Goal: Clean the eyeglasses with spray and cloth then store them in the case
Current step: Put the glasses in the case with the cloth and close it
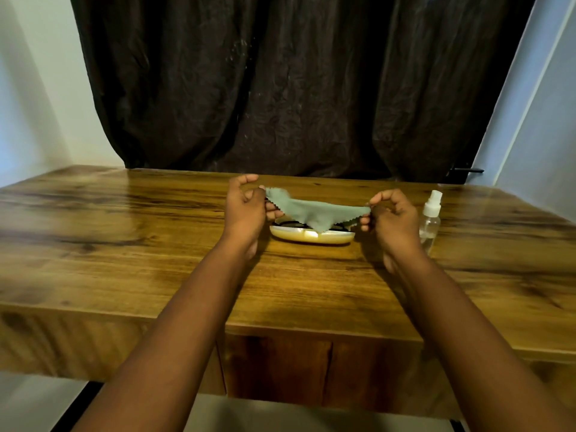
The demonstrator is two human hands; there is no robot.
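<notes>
A grey-green cleaning cloth [314, 213] with zigzag edges is stretched in the air between my hands. My left hand [244, 210] pinches its left corner and my right hand [393, 218] pinches its right corner. The cloth sags in the middle over an open yellow glasses case [311, 236] on the table. Dark eyeglasses [288, 225] lie in the case, mostly hidden behind the cloth. A clear spray bottle [430, 219] with a white nozzle stands upright just right of my right hand.
The wooden table [124, 244] stretches wide to left and right, with its front edge near me. A dark curtain [296, 88] hangs behind the table's far edge. Pale walls flank both sides.
</notes>
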